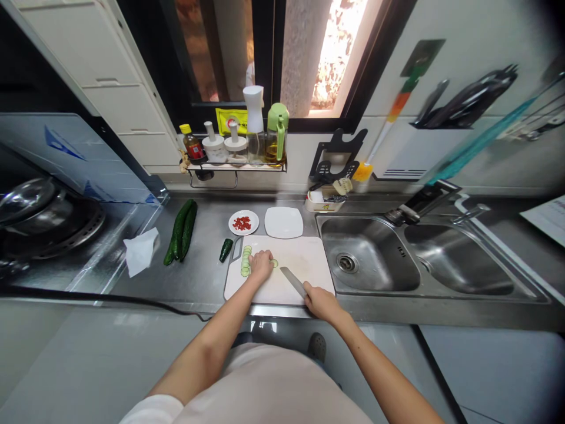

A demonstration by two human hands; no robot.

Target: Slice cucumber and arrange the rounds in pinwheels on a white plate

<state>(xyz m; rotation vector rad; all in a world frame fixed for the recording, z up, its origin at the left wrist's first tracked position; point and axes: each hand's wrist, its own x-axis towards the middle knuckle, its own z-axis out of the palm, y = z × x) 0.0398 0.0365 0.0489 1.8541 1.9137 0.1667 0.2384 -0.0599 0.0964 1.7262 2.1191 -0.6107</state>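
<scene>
On the white cutting board [309, 259], my left hand [262, 266] has its fingers bent downward around cucumber slices, mostly covered by the hand. One pale green cucumber slice [275, 263] shows at its right side. An overlapping row of cucumber slices [245, 268] lies just left of my fingers. My right hand [321, 301] grips a kitchen knife [293, 280] by its handle, with the blade pointing up and left above the board, apart from the slices. A dark green cucumber end piece [225, 250] rests on the counter beside the board.
Behind the board are a small plate [233, 228] with chopped red pieces and a white square plate [283, 222]. Whole cucumbers [182, 231] and a paper towel [140, 250] lie left. A double sink [375, 281] is at right. Seasoning bottles stand on a rack [241, 167].
</scene>
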